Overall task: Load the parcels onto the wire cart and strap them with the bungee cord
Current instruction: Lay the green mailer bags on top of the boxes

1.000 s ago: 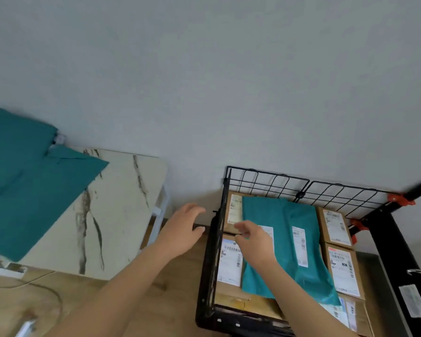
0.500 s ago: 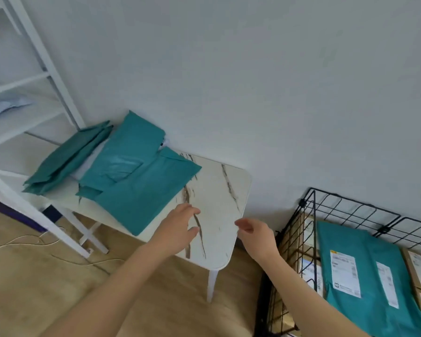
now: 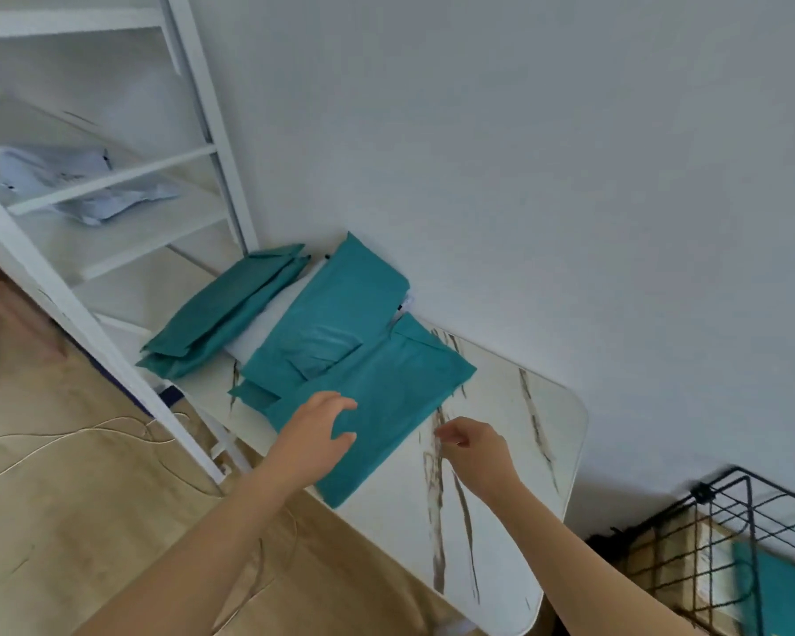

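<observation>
Several teal parcel bags lie on the white marble table [image 3: 501, 511]. The nearest teal parcel [image 3: 386, 397] overlaps a second teal parcel [image 3: 336, 314] behind it, and a folded teal stack [image 3: 221, 314] rests at the table's far left. My left hand [image 3: 315, 436] hovers open over the nearest parcel's front edge, fingers spread. My right hand [image 3: 476, 447] is above the bare tabletop just right of that parcel, fingers loosely curled and holding nothing. The black wire cart [image 3: 726, 543] shows at the lower right with cardboard boxes and a teal parcel inside.
A white shelf frame [image 3: 111, 185] stands at the left with a pale cloth item [image 3: 74, 185] on a shelf. A thin cable [image 3: 65, 442] trails across the wooden floor. A plain white wall backs the table.
The view has swung left from the cart to the table. Both hands have moved from over the cart to the teal parcels, my left hand now over the nearest one.
</observation>
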Available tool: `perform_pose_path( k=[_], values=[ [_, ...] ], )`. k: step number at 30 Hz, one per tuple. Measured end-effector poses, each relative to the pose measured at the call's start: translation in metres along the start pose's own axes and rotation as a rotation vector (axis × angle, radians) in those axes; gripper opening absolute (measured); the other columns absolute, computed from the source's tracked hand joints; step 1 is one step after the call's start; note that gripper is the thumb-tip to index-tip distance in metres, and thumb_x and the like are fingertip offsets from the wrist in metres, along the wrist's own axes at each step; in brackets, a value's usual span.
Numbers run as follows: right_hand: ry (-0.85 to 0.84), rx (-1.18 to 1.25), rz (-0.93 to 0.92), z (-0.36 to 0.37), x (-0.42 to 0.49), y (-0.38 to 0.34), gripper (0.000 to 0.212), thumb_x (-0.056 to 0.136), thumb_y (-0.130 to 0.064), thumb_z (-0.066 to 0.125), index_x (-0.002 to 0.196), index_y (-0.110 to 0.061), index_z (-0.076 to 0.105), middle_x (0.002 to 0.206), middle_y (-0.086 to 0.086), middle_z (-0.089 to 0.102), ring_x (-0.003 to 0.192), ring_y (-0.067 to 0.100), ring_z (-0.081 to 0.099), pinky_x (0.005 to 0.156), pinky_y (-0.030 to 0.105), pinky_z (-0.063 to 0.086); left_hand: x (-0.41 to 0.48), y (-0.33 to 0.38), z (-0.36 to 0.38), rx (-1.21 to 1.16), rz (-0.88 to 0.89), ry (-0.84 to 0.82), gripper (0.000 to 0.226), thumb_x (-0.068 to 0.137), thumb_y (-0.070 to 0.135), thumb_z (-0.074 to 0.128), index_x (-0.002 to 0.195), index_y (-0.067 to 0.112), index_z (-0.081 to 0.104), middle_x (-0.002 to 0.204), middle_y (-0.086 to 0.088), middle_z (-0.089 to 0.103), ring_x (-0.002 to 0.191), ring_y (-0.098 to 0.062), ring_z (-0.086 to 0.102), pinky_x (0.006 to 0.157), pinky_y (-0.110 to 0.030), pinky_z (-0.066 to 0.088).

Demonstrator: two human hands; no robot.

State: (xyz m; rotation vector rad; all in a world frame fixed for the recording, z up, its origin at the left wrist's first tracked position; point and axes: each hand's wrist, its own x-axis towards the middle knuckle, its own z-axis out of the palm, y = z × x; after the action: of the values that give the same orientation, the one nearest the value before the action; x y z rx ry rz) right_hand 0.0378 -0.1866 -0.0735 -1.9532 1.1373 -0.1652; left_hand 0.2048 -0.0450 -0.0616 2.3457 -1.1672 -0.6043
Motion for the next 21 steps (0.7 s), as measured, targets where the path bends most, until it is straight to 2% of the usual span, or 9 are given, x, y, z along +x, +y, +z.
perform_pose_path(
  k=[6,11,14,16,18,21],
  values=[
    [-0.113,0.02,0.0,0.03,0.065,-0.031,0.028,0.09,-0.01,0.047,0.108,-0.017,0.068,0.11,-0.005,0.068,0.096,0.009,0.058,0.081,0.015,0.042,0.055,-0.03,-0.034,0.039,-0.087,0.004,0.042,0.093,0.025,0.054,0.134,0.02,0.045,0.143,0.002,0.037,0.131,-0.015,0.036,0.11,-0.028,0.029],
    [-0.164,0.038,0.061,0.052,0.095,-0.053,0.03,0.088,-0.008,0.045,0.105,-0.018,0.067,0.107,-0.004,0.068,0.083,0.011,0.06,0.06,0.009,0.044,0.095,-0.053,-0.05,0.089,-0.058,0.008,0.04,0.093,0.024,0.054,0.132,0.021,0.048,0.145,-0.001,0.034,0.134,-0.018,0.031,0.109,-0.028,0.024],
    [-0.147,0.03,0.08,0.065,0.107,-0.069,0.033,0.088,-0.006,0.042,0.106,-0.018,0.067,0.11,-0.005,0.066,0.089,0.013,0.061,0.067,0.016,0.046,0.122,-0.072,-0.061,0.139,-0.003,0.033,0.039,0.091,0.024,0.055,0.13,0.023,0.051,0.148,-0.004,0.031,0.136,-0.021,0.028,0.111,-0.031,0.021],
    [-0.137,0.029,0.118,0.076,0.113,-0.079,0.034,0.088,-0.006,0.042,0.106,-0.02,0.067,0.11,-0.002,0.067,0.076,0.015,0.062,0.065,0.023,0.05,0.139,-0.083,-0.07,0.138,0.033,0.05,0.037,0.09,0.022,0.056,0.127,0.023,0.053,0.149,-0.005,0.028,0.137,-0.021,0.026,0.112,-0.032,0.021],
    [-0.143,-0.01,0.125,0.086,0.118,-0.089,0.04,0.087,-0.006,0.041,0.115,-0.024,0.064,0.108,0.003,0.069,0.076,0.02,0.062,0.069,0.03,0.053,0.152,-0.093,-0.08,0.121,0.078,0.039,0.035,0.09,0.021,0.056,0.125,0.022,0.054,0.15,-0.004,0.026,0.137,-0.021,0.024,0.112,-0.031,0.021],
    [-0.242,-0.143,0.077,0.104,0.127,-0.106,0.058,0.088,-0.007,0.037,0.138,-0.035,0.043,0.108,0.006,0.066,0.08,0.022,0.059,0.072,0.032,0.051,0.168,-0.105,-0.092,0.105,0.166,-0.029,0.033,0.092,0.015,0.052,0.125,0.02,0.055,0.152,-0.003,0.022,0.136,-0.021,0.027,0.11,-0.028,0.023]
  ],
)
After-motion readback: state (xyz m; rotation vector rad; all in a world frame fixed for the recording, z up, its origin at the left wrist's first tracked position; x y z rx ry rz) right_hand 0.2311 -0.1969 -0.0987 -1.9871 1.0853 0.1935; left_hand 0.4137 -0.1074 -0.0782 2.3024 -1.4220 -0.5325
